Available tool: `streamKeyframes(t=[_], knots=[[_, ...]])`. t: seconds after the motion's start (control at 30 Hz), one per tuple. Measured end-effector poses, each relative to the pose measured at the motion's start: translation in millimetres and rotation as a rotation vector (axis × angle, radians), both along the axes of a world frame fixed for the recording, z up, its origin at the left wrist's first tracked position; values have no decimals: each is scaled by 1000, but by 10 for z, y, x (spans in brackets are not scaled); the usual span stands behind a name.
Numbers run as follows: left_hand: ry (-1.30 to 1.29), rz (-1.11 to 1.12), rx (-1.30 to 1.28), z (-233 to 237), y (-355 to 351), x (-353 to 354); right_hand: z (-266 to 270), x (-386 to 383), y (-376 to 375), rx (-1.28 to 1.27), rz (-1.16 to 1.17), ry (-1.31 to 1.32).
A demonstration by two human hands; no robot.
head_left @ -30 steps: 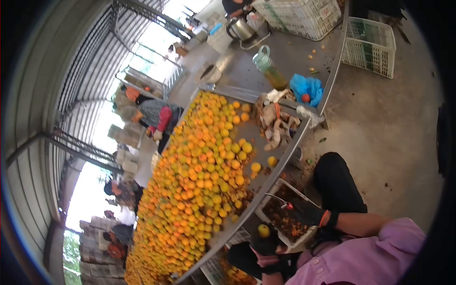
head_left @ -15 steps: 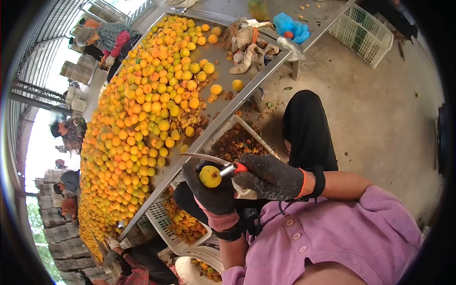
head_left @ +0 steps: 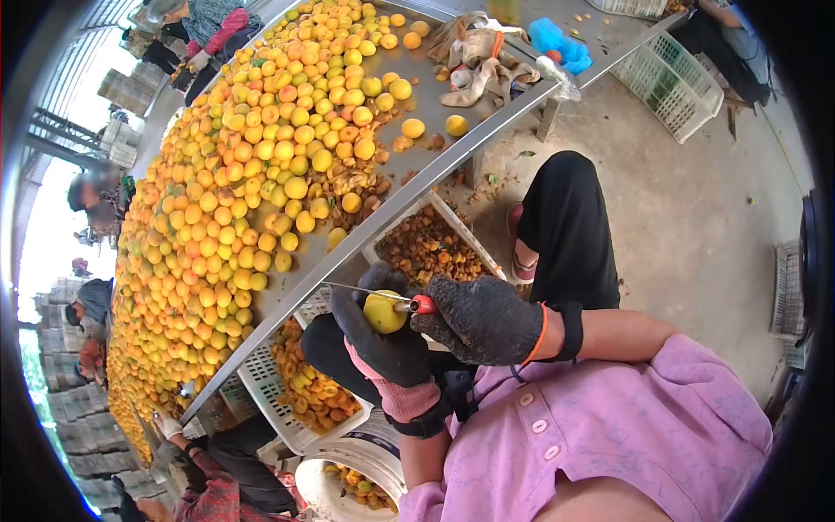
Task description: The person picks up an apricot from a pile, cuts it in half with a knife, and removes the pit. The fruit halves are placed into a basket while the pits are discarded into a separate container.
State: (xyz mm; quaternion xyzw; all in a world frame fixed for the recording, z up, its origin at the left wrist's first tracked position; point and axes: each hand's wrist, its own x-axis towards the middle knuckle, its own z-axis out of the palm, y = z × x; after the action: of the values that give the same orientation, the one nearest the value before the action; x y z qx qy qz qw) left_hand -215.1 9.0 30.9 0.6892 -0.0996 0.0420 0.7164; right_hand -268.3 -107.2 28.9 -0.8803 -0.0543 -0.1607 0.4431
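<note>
My left hand (head_left: 384, 344), in a dark glove with a pink cuff, is closed around a yellow-green apricot (head_left: 383, 311). My right hand (head_left: 478, 320), in a dark glove with an orange edge, grips a knife by its red handle (head_left: 424, 304). The thin knife blade (head_left: 365, 290) points left and lies against the top of the apricot. Whether it has cut into the flesh cannot be made out. Both hands are above my lap, close to the table's metal edge (head_left: 383, 222).
Many apricots (head_left: 261, 165) are heaped on the table. Below its edge are a crate of pits (head_left: 426, 248), a crate of fruit pieces (head_left: 300, 383) and a white bucket (head_left: 317, 478). Cloth gloves (head_left: 478, 65) and a blue bag (head_left: 559, 45) lie at the far end. Other people work along the far side.
The knife has turned in my right hand, and its blade has come onto the top of the apricot. My left hand still holds the fruit. The view has shifted slightly.
</note>
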Motion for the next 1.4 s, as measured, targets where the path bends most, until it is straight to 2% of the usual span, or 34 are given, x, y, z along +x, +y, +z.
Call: streamKeyframes(t=[0.13,0.2,0.23,0.3,0.33,0.4,0.43,0.53,0.6,0.63,0.67,0.7,0.73,0.77,0.8,0.83,0.87,0.9,0.93,0.97,1.0,1.03,1.07,1.1,1.2,1.27,1.33,1.4], knots=[[52,109,71,17,-25,-2,12,47,103,-75,-16,-44],[164,164,-96,73,-52,26,37,75,128,-159,-11,-13],[162,167,-100,57,-30,39,20,104,144,-163,-8,-16],[-138,243,391,-12,33,77,-29,173,173,-277,-20,-92],[-143,244,388,-47,76,102,-8,192,193,-279,-20,-98],[194,146,-106,-88,143,143,32,211,229,-275,-19,-41],[192,150,-105,-74,154,137,34,219,237,-273,-16,-44],[134,209,-33,-17,199,142,-37,289,253,-136,73,68],[-381,355,428,-31,235,175,-151,380,231,68,245,-103],[-535,346,570,47,257,159,-133,382,167,70,247,-114],[-543,349,573,117,217,145,-95,349,74,259,447,-91],[-474,314,328,179,136,145,-6,322,15,446,648,-66],[-404,276,82,223,52,182,161,288,-20,443,653,-76],[-593,429,118,150,-9,282,363,225,-49,624,601,119],[-600,431,118,219,-24,274,464,189,-74,799,542,319],[-208,148,-309,337,-32,248,437,166,-65,611,423,187],[202,-149,-713,420,-55,229,375,145,-62,614,421,181],[208,-48,-547,439,-117,212,306,125,-65,407,331,121],[207,-54,-545,407,-135,226,270,94,-67,198,237,64],[230,-99,-654,342,-138,254,267,60,-48,169,127,44],[252,-143,-762,364,-181,266,237,25,-34,171,123,42],[252,-146,-758,405,-233,235,190,-1,-11,109,51,-44],[258,-24,-639,466,-298,174,163,-17,-1,49,-20,-130],[260,97,-518,522,-359,137,167,-28,-9,55,-22,-133],[188,88,-429,487,-421,144,241,-43,-86,-4,-43,-83],[205,47,-391,490,-429,170,318,-19,-219,17,92,-100],[226,6,-359,520,-458,177,284,18,-323,30,131,-79],[210,16,-194,584,-514,186,319,78,-456,36,169,-65]])
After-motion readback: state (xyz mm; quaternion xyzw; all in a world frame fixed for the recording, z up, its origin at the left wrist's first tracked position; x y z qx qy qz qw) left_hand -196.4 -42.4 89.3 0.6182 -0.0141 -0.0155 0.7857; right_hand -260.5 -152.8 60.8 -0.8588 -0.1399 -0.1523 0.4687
